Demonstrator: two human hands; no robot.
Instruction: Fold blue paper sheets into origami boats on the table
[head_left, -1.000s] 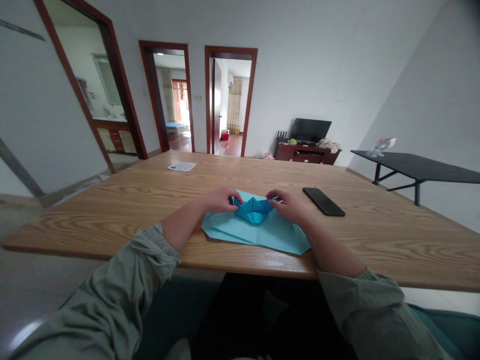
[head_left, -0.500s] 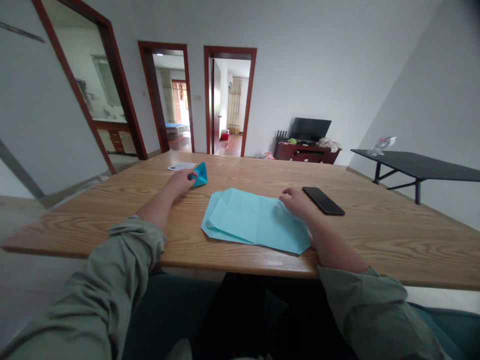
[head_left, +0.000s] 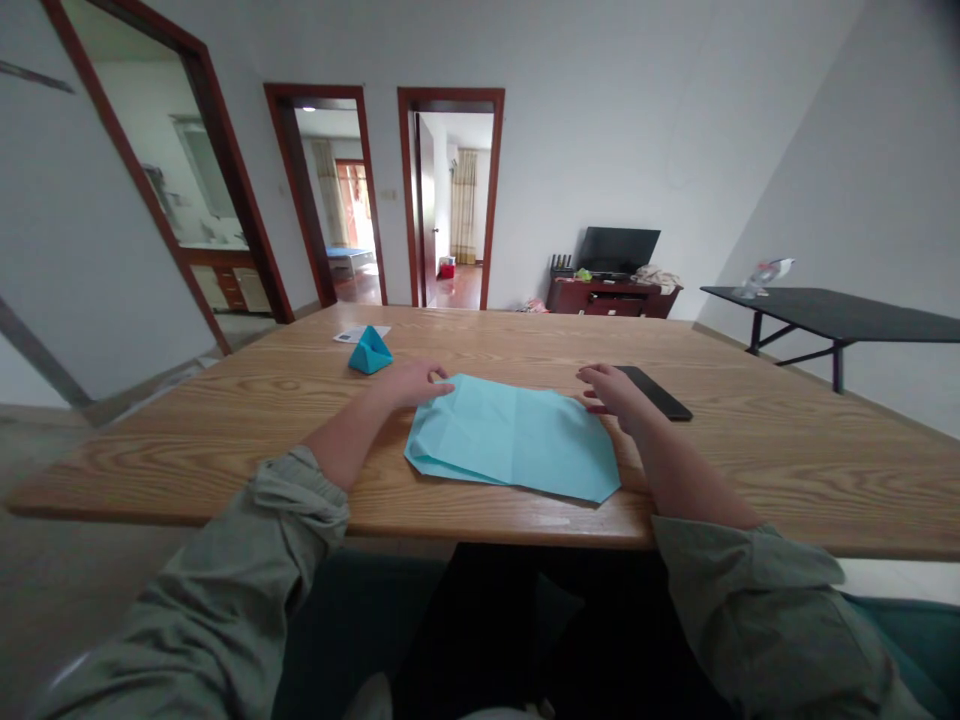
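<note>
Your left hand (head_left: 411, 383) lies open on the wooden table (head_left: 757, 470), holding nothing, its fingertips at the top corner of the big sheet of pale blue paper (head_left: 514, 437). Your right hand (head_left: 615, 391) is open too, fingers loosely curled and gripping nothing, just above the sheet's far edge and partly covering the black phone (head_left: 658, 392). The sheet lies flat and creased in front of you, between your hands. The small folded blue paper shape (head_left: 370, 352) sits on the table just beyond your left hand (right beside a white card (head_left: 361, 334)).
</note>
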